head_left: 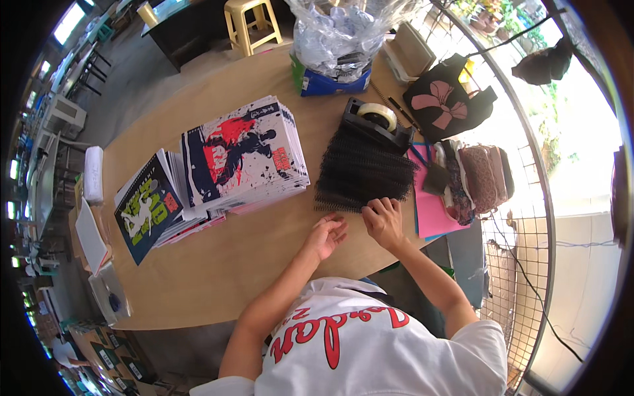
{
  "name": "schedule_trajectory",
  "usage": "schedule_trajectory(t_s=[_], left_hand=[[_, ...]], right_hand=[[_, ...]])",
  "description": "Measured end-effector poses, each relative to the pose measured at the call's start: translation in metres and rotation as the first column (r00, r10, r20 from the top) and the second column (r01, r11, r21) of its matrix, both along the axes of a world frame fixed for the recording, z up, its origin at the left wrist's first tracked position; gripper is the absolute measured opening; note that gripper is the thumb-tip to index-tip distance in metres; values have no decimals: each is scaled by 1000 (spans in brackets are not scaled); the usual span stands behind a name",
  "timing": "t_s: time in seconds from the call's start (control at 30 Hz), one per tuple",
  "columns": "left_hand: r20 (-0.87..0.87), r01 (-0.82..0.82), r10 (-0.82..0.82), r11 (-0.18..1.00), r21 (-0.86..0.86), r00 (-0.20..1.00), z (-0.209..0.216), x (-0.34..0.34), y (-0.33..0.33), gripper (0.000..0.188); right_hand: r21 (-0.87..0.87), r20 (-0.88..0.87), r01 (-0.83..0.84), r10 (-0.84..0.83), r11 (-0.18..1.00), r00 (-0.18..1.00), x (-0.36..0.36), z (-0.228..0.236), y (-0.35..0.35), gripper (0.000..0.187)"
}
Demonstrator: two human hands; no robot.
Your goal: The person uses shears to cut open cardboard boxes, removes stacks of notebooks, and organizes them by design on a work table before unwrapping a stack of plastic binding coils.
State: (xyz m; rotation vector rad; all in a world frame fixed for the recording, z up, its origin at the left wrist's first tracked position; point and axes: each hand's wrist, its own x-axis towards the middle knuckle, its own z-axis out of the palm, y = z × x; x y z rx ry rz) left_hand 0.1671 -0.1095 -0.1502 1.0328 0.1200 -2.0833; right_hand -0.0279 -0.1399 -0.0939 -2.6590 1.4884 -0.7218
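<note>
A pile of black spiral binding coils (363,175) lies on the table in front of me. My right hand (384,221) is closed at its near edge, fingers pinched on a coil end. Beside it, palm turned inward and fingers loosely curled apart, my left hand (327,236) holds nothing. To the left stands a tall stack of printed covers and pages (241,155), the top one showing a dark figure with red splashes. Next to that, a black spiral notebook (148,204) with a green and white picture leans on more booklets.
Behind the coils sits a black tape dispenser (376,122). Pink paper (436,211), patterned pouches (481,178) and a black bag with a pink bow (446,99) crowd the right edge beside a wire grille (518,264). A blue box with clear plastic (335,76) stands at the far side.
</note>
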Motion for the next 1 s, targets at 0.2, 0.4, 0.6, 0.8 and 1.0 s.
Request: schedule_trajectory(t_s=[0.2, 0.4, 0.6, 0.8, 1.0], left_hand=[[33, 21, -21, 1000, 8, 999, 2, 8, 17, 43], [64, 39, -40, 999, 13, 997, 18, 14, 37, 35], [64, -89, 99, 985, -151, 993, 84, 15, 54, 22], [92, -183, 220, 935, -304, 971, 112, 26, 74, 17], [78, -225, 281, 879, -420, 956, 128, 36, 91, 16]], right_hand=[[190, 214, 5, -46, 982, 976, 0, -2, 16, 21], [280, 252, -44, -29, 959, 967, 4, 25, 32, 21], [336, 461, -148, -26, 930, 887, 22, 54, 52, 22], [299, 519, -209, 25, 931, 854, 44, 81, 61, 22], [303, 563, -196, -9, 933, 826, 62, 92, 75, 23]])
